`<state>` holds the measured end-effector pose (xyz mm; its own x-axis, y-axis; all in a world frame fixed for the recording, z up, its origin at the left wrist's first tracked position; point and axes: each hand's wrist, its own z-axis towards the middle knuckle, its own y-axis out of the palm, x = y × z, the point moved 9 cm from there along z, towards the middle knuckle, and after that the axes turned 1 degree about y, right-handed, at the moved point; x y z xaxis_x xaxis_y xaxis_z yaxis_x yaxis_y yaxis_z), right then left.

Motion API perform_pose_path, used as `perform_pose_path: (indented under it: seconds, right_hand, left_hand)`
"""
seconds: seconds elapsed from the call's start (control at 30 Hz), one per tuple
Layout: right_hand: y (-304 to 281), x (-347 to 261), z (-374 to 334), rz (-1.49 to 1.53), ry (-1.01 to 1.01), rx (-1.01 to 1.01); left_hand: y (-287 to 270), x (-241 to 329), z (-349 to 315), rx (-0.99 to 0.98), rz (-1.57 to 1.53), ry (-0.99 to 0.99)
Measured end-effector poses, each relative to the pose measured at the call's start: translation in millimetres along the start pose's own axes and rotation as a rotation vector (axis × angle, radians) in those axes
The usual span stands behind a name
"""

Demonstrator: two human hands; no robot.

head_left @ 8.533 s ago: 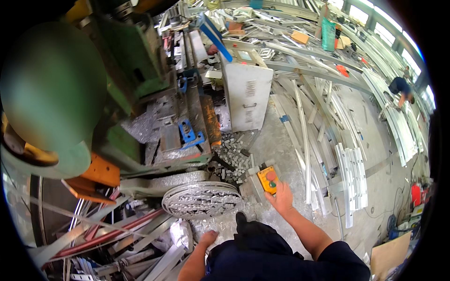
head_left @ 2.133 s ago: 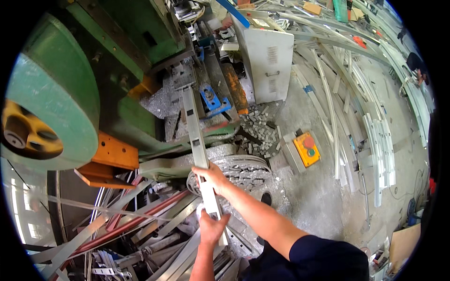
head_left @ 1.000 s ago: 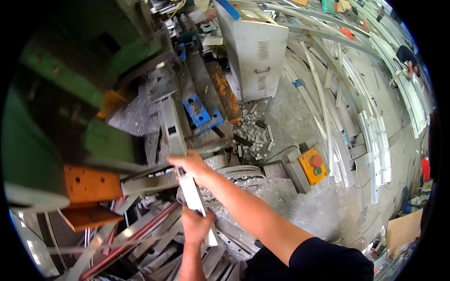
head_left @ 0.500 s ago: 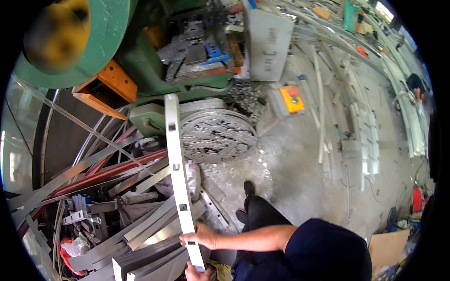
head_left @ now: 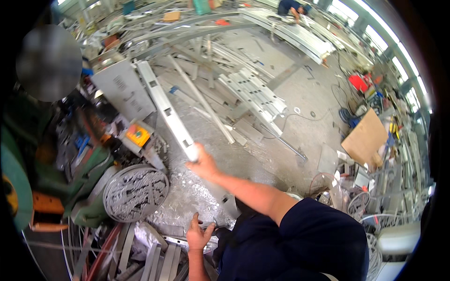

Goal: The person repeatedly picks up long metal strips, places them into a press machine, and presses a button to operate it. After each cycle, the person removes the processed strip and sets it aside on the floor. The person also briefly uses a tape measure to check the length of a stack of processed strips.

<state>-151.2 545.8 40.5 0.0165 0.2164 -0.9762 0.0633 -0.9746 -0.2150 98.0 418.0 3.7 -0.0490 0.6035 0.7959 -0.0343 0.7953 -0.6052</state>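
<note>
My right hand (head_left: 205, 164) is closed round a long silver-white metal profile (head_left: 174, 122) with square holes along its face. The profile points away from me and to the left, tilted, over the workshop floor. Below the hand, a blurred lower length of it seems to run toward my legs. My left hand (head_left: 199, 234) is apart from the profile, near my legs, with its fingers spread and nothing in it. Farther off, a stack of similar profiles with square holes (head_left: 253, 96) lies on the floor.
At left stands a green machine (head_left: 89, 180) beside a round container of metal scrap (head_left: 106, 202). Near it are a yellow control box with a red button (head_left: 137, 135) and a grey box-like panel (head_left: 123, 89). Loose metal strips (head_left: 199, 96) litter the floor. A person (head_left: 291, 8) bends over a far bench.
My view has turned right, away from the machine. The profile has swung round with my right hand, and my left hand has let go of its near end.
</note>
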Motion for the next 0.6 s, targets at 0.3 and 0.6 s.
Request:
perform_pose_path:
  seconds: [0.3,0.6]
  right_hand:
    - [-334.2,195.0,214.8,-0.830,0.198,0.284]
    - [-422.0,363.5,365.0,-1.014,0.107,0.309]
  left_hand:
    - [124.3,-209.8,-136.8,-0.250,0.493,-0.486]
    - [206.4,-71.0,-127.5,-0.233,-0.251,-1.541]
